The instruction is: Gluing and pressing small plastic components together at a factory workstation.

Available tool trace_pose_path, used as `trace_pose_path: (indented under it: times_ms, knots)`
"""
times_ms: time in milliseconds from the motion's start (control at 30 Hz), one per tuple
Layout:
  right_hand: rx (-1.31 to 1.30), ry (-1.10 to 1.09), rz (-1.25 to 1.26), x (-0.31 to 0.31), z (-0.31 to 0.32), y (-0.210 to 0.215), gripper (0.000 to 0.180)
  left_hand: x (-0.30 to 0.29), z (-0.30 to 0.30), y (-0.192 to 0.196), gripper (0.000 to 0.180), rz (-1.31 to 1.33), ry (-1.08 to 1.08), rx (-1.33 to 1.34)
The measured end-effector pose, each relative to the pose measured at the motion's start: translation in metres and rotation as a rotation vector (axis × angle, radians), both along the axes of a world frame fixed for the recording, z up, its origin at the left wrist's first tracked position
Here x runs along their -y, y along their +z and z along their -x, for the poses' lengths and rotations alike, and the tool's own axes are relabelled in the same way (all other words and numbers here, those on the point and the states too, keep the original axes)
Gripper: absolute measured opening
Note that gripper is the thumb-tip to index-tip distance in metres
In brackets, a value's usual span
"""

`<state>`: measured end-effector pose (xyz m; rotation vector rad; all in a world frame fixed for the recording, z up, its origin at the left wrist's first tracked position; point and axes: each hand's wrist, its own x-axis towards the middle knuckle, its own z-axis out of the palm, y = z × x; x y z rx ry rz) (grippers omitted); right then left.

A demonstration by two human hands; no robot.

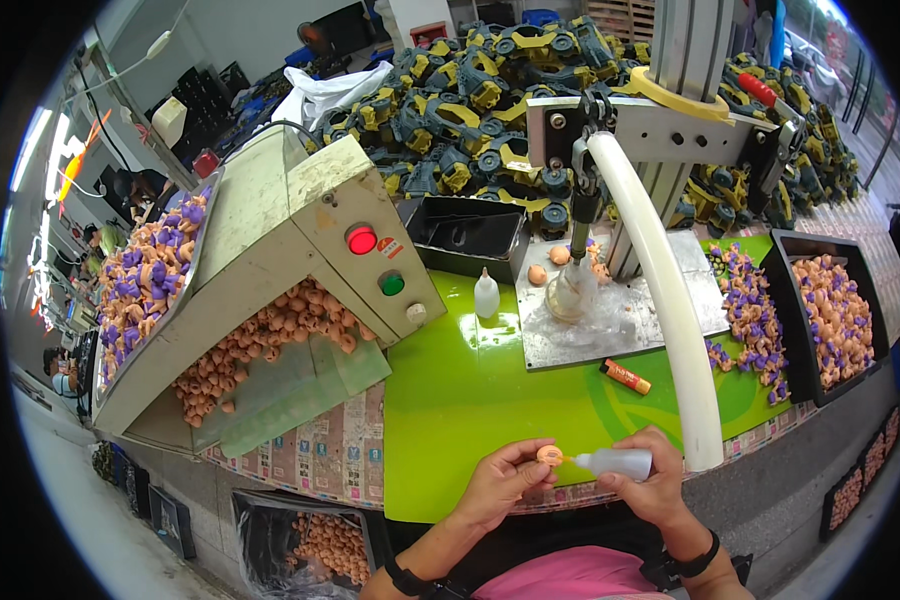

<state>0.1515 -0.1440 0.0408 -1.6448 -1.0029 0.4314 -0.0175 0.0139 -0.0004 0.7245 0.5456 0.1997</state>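
Observation:
Close to the front edge of the green mat [450,400], my left hand [495,485] pinches a small peach-coloured doll head [549,455] between thumb and fingers. My right hand [660,485] grips a translucent squeeze bottle [618,462], tilted nearly level. Its thin yellowish nozzle points left and meets the doll head, or comes very near it. Beyond my hands lies an orange and black tube [625,377]. A second white squeeze bottle [486,295] stands upright farther back.
A lever press [663,290] with a long white handle rises over a metal plate. At left, a beige machine [315,210] holds many doll heads [270,335]. Purple-and-peach doll bodies [750,310] lie at right beside a black tray [810,385]. Toy vehicle parts [470,110] heap behind.

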Motion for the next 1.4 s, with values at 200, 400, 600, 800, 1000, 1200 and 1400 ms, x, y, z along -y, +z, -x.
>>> trace_pose_path:
  times_ms: [200,400,600,800,1000,1200,1400]
  knots:
    - [0.085,0.007,-0.005,0.000,-0.002,0.002,0.052,0.001,-0.001,0.003,0.036,-0.004,0.019,-0.039]
    - [0.186,0.022,-0.015,0.003,-0.003,0.010,0.054,0.001,-0.002,0.004,0.037,-0.009,0.013,-0.021]
    - [0.152,0.012,-0.023,0.005,0.000,0.014,0.045,0.001,-0.001,0.001,0.038,-0.009,0.032,-0.018]
    - [0.140,-0.035,-0.063,0.003,0.002,0.014,0.036,0.001,-0.002,0.003,0.038,0.013,0.030,-0.026]
    - [0.171,-0.036,-0.051,0.005,0.001,0.016,0.036,0.001,-0.001,0.002,0.038,0.002,0.034,-0.024]
    - [0.175,-0.054,-0.071,0.007,0.002,0.012,0.036,0.001,-0.001,0.002,0.038,-0.012,0.029,-0.019]
    - [0.234,-0.025,-0.064,0.008,0.001,0.015,0.036,0.002,-0.001,0.002,0.039,-0.006,0.037,-0.023]
